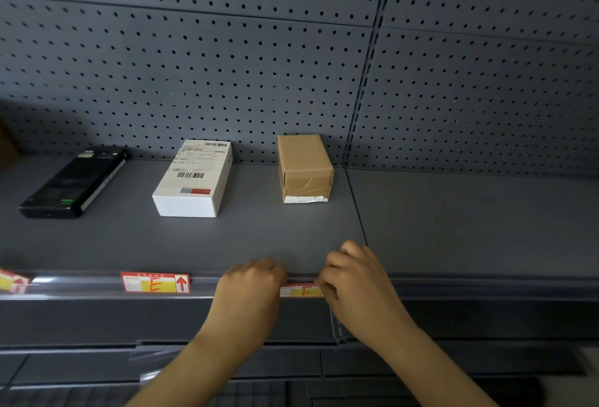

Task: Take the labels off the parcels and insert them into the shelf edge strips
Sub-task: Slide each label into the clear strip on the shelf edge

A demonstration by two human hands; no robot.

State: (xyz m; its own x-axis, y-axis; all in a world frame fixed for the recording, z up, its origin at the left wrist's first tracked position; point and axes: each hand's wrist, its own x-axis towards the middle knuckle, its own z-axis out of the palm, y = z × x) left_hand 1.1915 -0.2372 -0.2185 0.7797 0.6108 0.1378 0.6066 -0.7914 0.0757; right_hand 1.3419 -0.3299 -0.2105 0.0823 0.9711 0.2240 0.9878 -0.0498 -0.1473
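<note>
Both hands are working at the front of the shelf: the left hand (251,283) and the right hand (351,277) are curling over the shelf edge strip (207,286), fingers bent and pinching the two ends of a red and yellow label (301,290) that is showing between them, seemingly partway into the channel. It looks like thin card or paper, so it is likely bending and creasing easily; holding it by the short ends and pressing evenly along the top edge seems the safer way. Left of the left hand, a label marked E (155,283) is already sitting in the strip, and a further one (13,281) is showing at the far left. Beyond the fingers, a brown parcel (304,166), a white parcel (194,179) and a black box (74,181) are resting on the shelf (259,238).
</note>
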